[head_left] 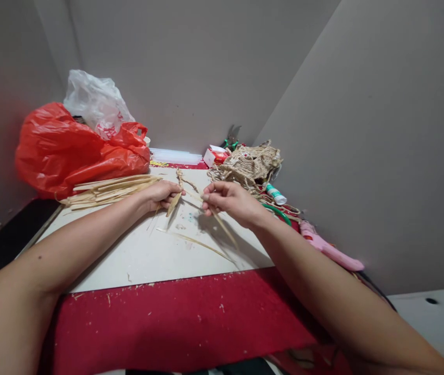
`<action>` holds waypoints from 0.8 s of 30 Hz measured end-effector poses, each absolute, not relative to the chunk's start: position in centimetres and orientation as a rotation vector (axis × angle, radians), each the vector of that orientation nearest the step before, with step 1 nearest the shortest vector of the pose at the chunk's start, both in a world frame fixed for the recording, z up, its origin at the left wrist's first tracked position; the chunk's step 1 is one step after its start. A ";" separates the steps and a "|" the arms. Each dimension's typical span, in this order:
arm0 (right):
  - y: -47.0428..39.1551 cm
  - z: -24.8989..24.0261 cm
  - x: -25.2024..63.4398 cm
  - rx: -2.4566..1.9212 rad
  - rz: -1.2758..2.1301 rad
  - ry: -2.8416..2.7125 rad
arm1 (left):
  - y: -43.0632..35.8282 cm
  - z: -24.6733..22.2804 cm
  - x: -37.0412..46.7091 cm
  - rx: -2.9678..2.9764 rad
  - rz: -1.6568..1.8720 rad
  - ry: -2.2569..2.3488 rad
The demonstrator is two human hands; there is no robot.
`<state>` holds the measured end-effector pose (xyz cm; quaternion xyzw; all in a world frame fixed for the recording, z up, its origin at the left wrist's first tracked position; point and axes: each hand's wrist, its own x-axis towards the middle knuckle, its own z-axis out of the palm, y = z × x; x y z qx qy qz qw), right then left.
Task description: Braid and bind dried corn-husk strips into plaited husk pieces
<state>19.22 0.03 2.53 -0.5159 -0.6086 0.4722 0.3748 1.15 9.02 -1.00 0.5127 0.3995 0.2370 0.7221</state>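
Bare forearms (89, 245) reach over a white board (120, 271), both hands busy with dry straw.
Left hand (165, 194) is gripping a twisted straw piece (179, 179); right hand (227, 200), near it, pinches a thin strip (224, 227). Left of the left hand lies a straw bundle (108, 190); beyond the right hand, a rope pile (255, 162).

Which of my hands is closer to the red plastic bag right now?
Left. Your left hand is in front of the red bag, off its right side; your right hand is farther right.
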 end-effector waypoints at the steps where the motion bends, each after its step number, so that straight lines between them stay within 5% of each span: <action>1: 0.5 2.7 19.3 -1.325 1.180 -1.509 | 9.1 -1.0 1.1 1.136 0.522 0.879; 16: 5.9 0.8 17.7 -1.437 0.995 -1.793 | 9.3 -1.2 1.2 1.106 0.493 0.819; 24: 6.7 1.0 18.1 -1.471 1.424 -1.561 | 9.1 -1.2 1.2 1.144 0.507 0.836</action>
